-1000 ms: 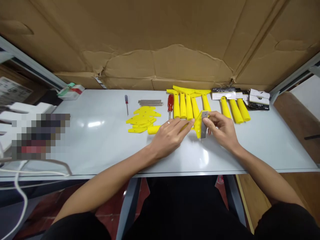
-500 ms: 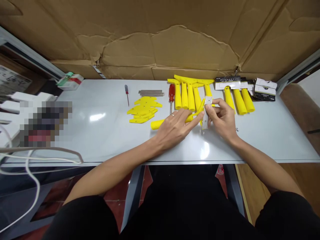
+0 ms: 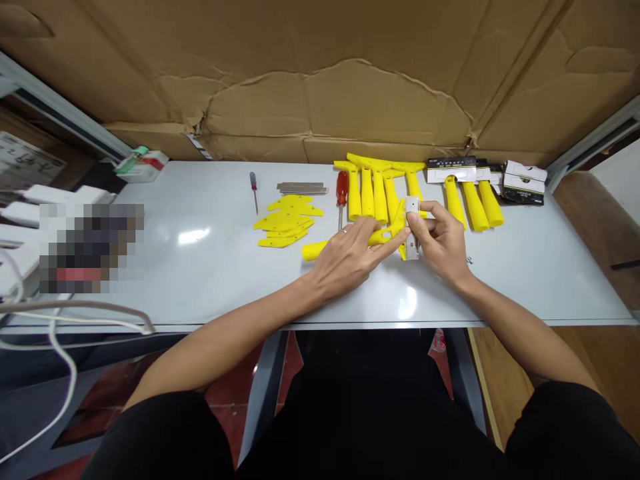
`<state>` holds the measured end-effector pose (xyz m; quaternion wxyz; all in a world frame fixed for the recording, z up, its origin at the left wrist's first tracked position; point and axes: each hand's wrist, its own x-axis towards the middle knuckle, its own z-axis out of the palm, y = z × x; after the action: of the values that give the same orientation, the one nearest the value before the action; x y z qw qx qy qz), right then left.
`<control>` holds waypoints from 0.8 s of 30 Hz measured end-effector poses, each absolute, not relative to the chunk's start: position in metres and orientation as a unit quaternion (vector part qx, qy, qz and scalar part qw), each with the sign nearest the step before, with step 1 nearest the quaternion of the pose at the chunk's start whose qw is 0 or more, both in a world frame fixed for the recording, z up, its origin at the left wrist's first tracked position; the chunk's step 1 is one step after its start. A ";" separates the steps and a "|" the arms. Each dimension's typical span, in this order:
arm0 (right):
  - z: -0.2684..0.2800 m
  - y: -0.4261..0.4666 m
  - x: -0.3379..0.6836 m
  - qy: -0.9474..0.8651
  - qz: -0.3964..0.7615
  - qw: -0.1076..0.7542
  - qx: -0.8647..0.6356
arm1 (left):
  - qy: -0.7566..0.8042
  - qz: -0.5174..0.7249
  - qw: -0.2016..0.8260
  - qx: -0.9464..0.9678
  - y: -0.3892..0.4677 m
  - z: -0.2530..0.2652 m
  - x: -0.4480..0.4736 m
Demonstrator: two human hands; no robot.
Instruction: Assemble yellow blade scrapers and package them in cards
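Note:
My left hand [image 3: 347, 257] is wrapped over a yellow scraper handle [image 3: 315, 251], which lies sideways on the table. Its index finger reaches out to the scraper's head. Between the thumb and fingers of my right hand [image 3: 443, 243] is a flat metal blade [image 3: 412, 250] with small holes, upright against the yellow head. The fingers behind the blade are partly hidden. Just beyond my left hand lies a red-handled screwdriver [image 3: 342, 188], its tip covered by the hand. Several more yellow scraper handles [image 3: 367, 193] lie behind my hands.
Yellow flat plates [image 3: 287, 217] are piled left of centre, with metal blades [image 3: 300, 189] behind them and a small screwdriver [image 3: 254, 187] beside. Carded scrapers [image 3: 475, 203] and black-and-white cards [image 3: 524, 183] lie at the right. Cardboard [image 3: 320, 100] walls the back. Cables [image 3: 75, 310] cross the left front.
My right hand has brought the blade slightly left, closer against the scraper's head. My left hand keeps its hold on the scraper handle. The view has shifted a little.

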<state>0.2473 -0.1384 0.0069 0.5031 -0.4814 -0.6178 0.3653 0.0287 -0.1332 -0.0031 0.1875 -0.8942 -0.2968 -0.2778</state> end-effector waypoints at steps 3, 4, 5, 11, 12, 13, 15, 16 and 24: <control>0.009 -0.138 0.252 -0.630 0.374 0.478 -0.485 | -0.300 -0.266 0.199 -0.894 -0.134 -0.001 0.030; 0.010 -0.138 0.253 -0.627 0.384 0.474 -0.485 | -0.299 -0.264 0.201 -0.895 -0.134 0.000 0.030; 0.011 -0.138 0.253 -0.621 0.395 0.473 -0.484 | -0.296 -0.265 0.203 -0.895 -0.134 0.000 0.029; 0.006 -0.140 0.242 -0.579 0.424 0.504 -0.480 | -0.277 -0.282 0.229 -0.890 -0.132 0.001 0.028; 0.005 -0.140 0.240 -0.575 0.419 0.510 -0.483 | -0.275 -0.281 0.231 -0.890 -0.132 0.000 0.029; 0.005 -0.141 0.238 -0.571 0.416 0.514 -0.487 | -0.276 -0.278 0.232 -0.890 -0.132 0.000 0.029; 0.006 -0.142 0.238 -0.569 0.435 0.504 -0.483 | -0.284 -0.272 0.235 -0.889 -0.130 0.000 0.027; 0.007 -0.142 0.239 -0.574 0.458 0.487 -0.472 | -0.292 -0.271 0.239 -0.886 -0.128 0.000 0.026; 0.020 -0.138 0.250 -0.618 0.552 0.400 -0.391 | -0.318 -0.298 0.260 -0.862 -0.115 0.007 0.010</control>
<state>0.2500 -0.1381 0.0196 0.4002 -0.3914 -0.6181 0.5519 0.0097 -0.1149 0.0073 0.2595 -0.8619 -0.3178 -0.2981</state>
